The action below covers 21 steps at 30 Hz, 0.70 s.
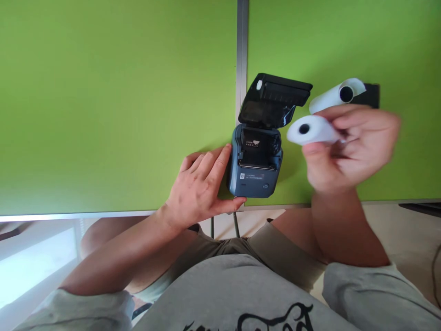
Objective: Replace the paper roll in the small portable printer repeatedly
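Right of the open grey-blue printer, the right hand pinches a blurred white paper roll between thumb and fingers, its dark-cored end facing upward, long axis roughly upright. The left hand, thumb and forefinger spread, touches the printer.

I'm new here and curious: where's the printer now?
In the head view, the printer sits right of centre on the green table, between the left hand and right hand, its lid open.
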Each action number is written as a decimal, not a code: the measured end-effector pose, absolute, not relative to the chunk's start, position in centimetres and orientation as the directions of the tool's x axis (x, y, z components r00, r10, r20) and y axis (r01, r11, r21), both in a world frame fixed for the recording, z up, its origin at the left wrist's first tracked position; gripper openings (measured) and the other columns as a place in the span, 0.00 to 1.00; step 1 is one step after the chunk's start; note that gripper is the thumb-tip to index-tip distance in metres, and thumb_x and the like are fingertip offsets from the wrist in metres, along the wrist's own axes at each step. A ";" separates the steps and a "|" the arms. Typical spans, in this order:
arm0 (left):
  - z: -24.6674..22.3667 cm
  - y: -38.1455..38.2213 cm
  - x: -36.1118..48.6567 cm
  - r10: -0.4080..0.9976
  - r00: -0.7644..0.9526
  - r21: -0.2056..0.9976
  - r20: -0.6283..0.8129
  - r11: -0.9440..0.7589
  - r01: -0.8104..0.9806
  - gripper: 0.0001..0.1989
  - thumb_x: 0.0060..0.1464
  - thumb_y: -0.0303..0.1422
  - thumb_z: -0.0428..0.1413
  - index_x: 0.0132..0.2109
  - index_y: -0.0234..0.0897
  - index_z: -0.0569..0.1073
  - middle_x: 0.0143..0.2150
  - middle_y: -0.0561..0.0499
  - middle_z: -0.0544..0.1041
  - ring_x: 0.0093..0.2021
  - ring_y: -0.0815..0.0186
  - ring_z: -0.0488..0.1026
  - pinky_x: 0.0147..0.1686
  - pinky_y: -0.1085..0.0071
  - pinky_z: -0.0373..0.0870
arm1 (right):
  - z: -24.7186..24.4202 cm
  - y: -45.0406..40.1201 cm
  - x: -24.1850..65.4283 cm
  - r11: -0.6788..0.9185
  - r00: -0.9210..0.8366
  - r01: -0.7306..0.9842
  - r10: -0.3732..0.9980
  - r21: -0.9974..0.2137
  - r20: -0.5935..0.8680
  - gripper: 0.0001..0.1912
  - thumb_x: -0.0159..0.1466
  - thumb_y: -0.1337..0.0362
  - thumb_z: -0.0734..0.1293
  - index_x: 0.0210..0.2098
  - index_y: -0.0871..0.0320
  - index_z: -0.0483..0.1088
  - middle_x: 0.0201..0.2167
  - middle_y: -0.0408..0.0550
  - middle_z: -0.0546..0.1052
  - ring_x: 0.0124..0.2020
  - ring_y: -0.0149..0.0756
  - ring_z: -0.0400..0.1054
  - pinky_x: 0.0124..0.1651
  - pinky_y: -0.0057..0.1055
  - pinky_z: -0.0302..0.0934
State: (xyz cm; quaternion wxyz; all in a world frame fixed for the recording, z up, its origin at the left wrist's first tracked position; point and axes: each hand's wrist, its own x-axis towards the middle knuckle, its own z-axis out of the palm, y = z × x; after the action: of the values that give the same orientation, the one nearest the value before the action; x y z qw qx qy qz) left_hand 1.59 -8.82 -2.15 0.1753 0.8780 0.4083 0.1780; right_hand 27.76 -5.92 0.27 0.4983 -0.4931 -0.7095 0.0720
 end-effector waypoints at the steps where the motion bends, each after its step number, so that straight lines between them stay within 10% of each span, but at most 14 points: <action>1: -2.2 -8.8 1.6 0.780 0.602 0.449 0.174 -0.607 0.656 0.51 0.63 0.65 0.48 0.76 0.28 0.54 0.58 0.35 0.78 0.55 0.49 0.76 0.59 0.54 0.66 | 0.4 -6.2 27.2 0.525 -0.068 0.585 0.791 -0.618 0.608 0.12 0.67 0.54 0.69 0.47 0.45 0.66 0.43 0.47 0.79 0.44 0.44 0.78 0.44 0.43 0.73; 21: -2.1 -8.7 1.7 0.755 0.607 0.377 0.248 -0.653 0.657 0.49 0.66 0.64 0.44 0.72 0.22 0.60 0.55 0.35 0.79 0.52 0.52 0.76 0.57 0.57 0.66 | -0.7 -5.2 25.4 0.628 -0.227 0.448 0.769 -0.637 0.598 0.12 0.62 0.69 0.75 0.39 0.52 0.69 0.42 0.46 0.82 0.43 0.39 0.80 0.43 0.39 0.76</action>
State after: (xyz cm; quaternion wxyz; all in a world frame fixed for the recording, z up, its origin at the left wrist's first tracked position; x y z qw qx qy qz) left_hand 1.74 -8.74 -2.08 0.1247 0.8878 0.3976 0.1956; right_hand 25.42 -5.23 -0.75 0.4780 -0.3977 -0.7651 0.1676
